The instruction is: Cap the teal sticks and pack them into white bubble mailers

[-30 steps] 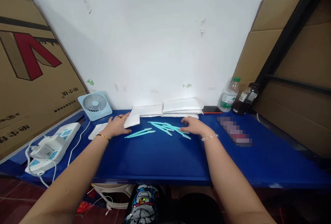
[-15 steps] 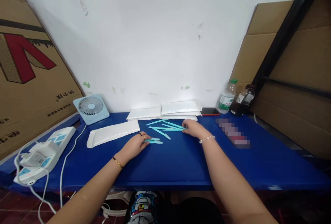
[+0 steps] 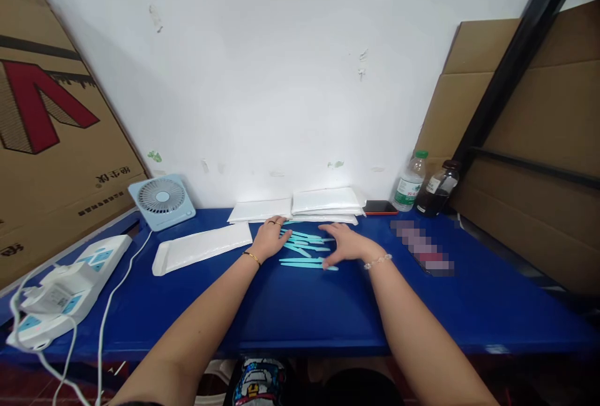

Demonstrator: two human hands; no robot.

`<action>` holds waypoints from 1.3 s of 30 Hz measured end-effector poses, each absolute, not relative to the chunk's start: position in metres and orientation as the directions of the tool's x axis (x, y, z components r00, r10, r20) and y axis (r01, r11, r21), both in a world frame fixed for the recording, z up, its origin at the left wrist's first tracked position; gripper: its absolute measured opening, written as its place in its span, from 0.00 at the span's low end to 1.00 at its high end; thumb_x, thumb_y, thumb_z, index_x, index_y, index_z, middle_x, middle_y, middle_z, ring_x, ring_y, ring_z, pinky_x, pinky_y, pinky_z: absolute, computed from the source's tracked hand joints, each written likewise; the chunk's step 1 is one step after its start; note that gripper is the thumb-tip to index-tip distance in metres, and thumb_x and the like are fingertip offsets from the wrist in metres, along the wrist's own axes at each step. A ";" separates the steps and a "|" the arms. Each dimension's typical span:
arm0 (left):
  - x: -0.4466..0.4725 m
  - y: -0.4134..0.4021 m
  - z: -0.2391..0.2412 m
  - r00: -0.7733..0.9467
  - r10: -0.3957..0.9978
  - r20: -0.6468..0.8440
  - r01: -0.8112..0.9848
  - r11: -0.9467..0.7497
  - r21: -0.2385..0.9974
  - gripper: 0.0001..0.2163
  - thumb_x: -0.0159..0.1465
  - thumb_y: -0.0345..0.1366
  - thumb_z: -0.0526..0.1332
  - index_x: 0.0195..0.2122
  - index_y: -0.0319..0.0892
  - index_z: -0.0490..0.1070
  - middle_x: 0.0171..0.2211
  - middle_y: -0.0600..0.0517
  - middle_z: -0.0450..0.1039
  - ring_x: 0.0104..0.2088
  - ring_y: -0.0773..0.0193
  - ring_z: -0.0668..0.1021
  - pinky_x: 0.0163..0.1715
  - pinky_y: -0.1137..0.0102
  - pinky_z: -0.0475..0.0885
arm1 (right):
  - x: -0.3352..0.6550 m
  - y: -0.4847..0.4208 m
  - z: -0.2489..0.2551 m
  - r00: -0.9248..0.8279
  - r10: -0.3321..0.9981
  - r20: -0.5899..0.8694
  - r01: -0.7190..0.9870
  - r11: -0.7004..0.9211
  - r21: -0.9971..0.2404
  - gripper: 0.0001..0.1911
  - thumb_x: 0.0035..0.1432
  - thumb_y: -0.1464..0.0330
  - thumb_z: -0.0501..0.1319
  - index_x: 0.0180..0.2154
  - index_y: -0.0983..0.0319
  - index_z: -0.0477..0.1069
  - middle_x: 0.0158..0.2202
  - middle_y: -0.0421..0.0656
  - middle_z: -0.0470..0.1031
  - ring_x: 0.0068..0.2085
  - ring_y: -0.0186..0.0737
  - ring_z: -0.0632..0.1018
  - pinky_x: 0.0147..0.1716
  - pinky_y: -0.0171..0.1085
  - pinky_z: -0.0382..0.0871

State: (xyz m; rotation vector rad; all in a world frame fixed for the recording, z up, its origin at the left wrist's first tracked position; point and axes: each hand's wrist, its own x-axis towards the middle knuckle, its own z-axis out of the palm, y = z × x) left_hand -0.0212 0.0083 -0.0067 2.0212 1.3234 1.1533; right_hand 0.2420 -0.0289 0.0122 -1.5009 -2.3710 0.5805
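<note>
Several slim turquoise plastic sticks (image 3: 304,247), perhaps eyebrow razors, lie in a loose group on the blue table (image 3: 309,312). Most point left to right, and two of them (image 3: 302,263) lie nearest the front edge. At the left ends of the group is my left hand (image 3: 269,237), fingers stretched and thumb apart, touching the sticks' ends. My right hand (image 3: 349,245) spreads around the right ends, its thumb by the two near sticks and its fingers farther back. Neither hand grips a stick as far as I can see; the fingertips partly hide some ends.
White padded envelopes (image 3: 325,198) are stacked by the wall, and another envelope (image 3: 201,248) lies left. A small fan (image 3: 162,200) and power strip (image 3: 75,293) with cables stand farther left. Two bottles (image 3: 410,184), a phone (image 3: 380,207) and a blurred flat object (image 3: 422,247) are right.
My left hand has let go of the near sticks and moved back and right. My right hand has opened. The sticks now lie closer together and more nearly parallel.
</note>
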 end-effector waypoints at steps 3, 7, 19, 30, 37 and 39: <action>-0.024 0.014 -0.013 0.210 0.908 0.362 0.590 -0.413 0.694 0.19 0.50 0.47 0.67 0.42 0.46 0.74 0.48 0.43 0.70 0.54 0.47 0.67 0.57 0.55 0.56 | 0.237 -0.034 0.013 -0.468 0.882 -0.055 0.798 0.395 -0.456 0.59 0.26 0.53 0.74 0.62 0.57 0.57 0.57 0.52 0.60 0.58 0.61 0.59 0.53 0.52 0.60; -0.021 0.001 -0.017 0.258 0.904 0.342 0.641 -0.425 0.639 0.16 0.53 0.48 0.64 0.40 0.47 0.74 0.42 0.45 0.72 0.50 0.48 0.70 0.53 0.55 0.60 | 0.230 -0.030 0.009 -0.471 0.882 -0.009 0.747 0.394 -0.535 0.45 0.35 0.58 0.73 0.57 0.59 0.64 0.50 0.50 0.64 0.51 0.51 0.68 0.48 0.44 0.66; -0.016 -0.020 0.003 0.564 0.825 -0.001 0.713 -0.487 0.505 0.09 0.58 0.41 0.57 0.34 0.42 0.72 0.29 0.52 0.72 0.29 0.65 0.73 0.28 0.73 0.66 | 0.241 -0.016 0.004 -0.374 0.910 0.177 0.672 0.398 -0.625 0.14 0.53 0.66 0.62 0.42 0.63 0.74 0.39 0.46 0.74 0.38 0.40 0.74 0.39 0.37 0.68; -0.002 0.008 0.000 0.477 0.875 0.079 0.643 -0.409 0.647 0.11 0.57 0.43 0.58 0.33 0.40 0.72 0.27 0.52 0.72 0.28 0.65 0.73 0.26 0.73 0.65 | 0.221 -0.004 -0.010 -0.382 0.906 0.180 0.571 0.385 -0.725 0.14 0.56 0.60 0.58 0.32 0.63 0.75 0.30 0.42 0.75 0.30 0.35 0.71 0.30 0.33 0.63; -0.005 0.025 -0.017 0.448 0.888 0.101 0.674 -0.410 0.615 0.11 0.58 0.43 0.58 0.33 0.42 0.73 0.29 0.52 0.74 0.29 0.65 0.74 0.28 0.72 0.66 | 0.228 0.001 -0.012 -0.335 0.913 0.233 0.638 0.402 -0.657 0.09 0.55 0.67 0.57 0.31 0.63 0.75 0.31 0.42 0.74 0.30 0.35 0.71 0.31 0.34 0.62; -0.008 0.029 -0.020 0.391 0.913 0.117 0.711 -0.380 0.592 0.11 0.59 0.42 0.57 0.34 0.41 0.73 0.29 0.52 0.74 0.30 0.64 0.74 0.29 0.72 0.66 | 0.234 0.004 -0.013 -0.264 0.933 0.243 0.681 0.359 -0.639 0.09 0.55 0.67 0.58 0.31 0.62 0.75 0.31 0.43 0.74 0.31 0.36 0.71 0.32 0.34 0.62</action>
